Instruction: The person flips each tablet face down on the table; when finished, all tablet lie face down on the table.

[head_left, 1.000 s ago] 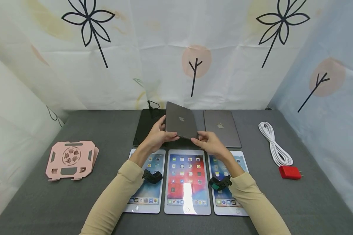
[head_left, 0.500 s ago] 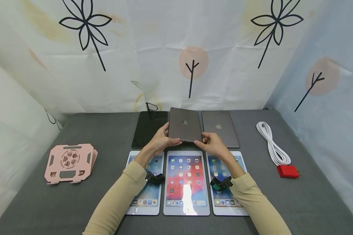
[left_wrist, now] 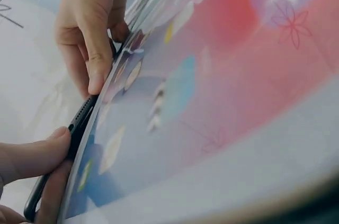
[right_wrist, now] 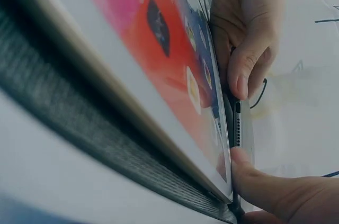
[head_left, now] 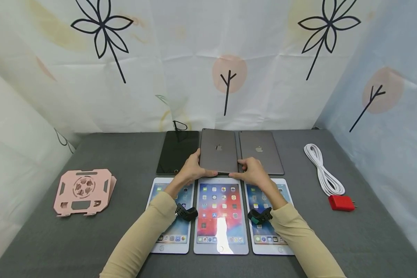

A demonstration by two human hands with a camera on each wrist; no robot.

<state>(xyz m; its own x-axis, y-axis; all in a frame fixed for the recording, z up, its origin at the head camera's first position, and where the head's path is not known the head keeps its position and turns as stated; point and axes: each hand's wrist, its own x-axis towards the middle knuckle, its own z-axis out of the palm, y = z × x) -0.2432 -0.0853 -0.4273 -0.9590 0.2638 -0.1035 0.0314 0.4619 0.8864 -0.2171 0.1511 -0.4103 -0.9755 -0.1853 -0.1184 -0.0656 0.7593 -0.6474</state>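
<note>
A grey tablet (head_left: 219, 150) lies back-up in the middle of the far row, its near edge low to the table. My left hand (head_left: 192, 168) holds its near left corner, thumb along the near edge. At the near right corner my right hand (head_left: 254, 170) grips it the same way. In the left wrist view, the left thumb (left_wrist: 37, 155) sits on the tablet's thin edge with a finger beneath. The right wrist view shows the right thumb (right_wrist: 265, 181) against that edge, beside the speaker holes. A white-framed tablet (head_left: 221, 216) with a lit screen lies just in front.
A black tablet (head_left: 175, 152) lies to the left, another grey tablet (head_left: 261, 154) to the right. Two more lit tablets lie under my forearms. A pink stand (head_left: 83, 192) is at far left; a white cable (head_left: 323, 170) and red charger (head_left: 341, 203) are at right.
The grey tablet was raised and tilted; both hands have brought it down and toward me, flat between the black tablet and the other grey one. The hands still hold it.
</note>
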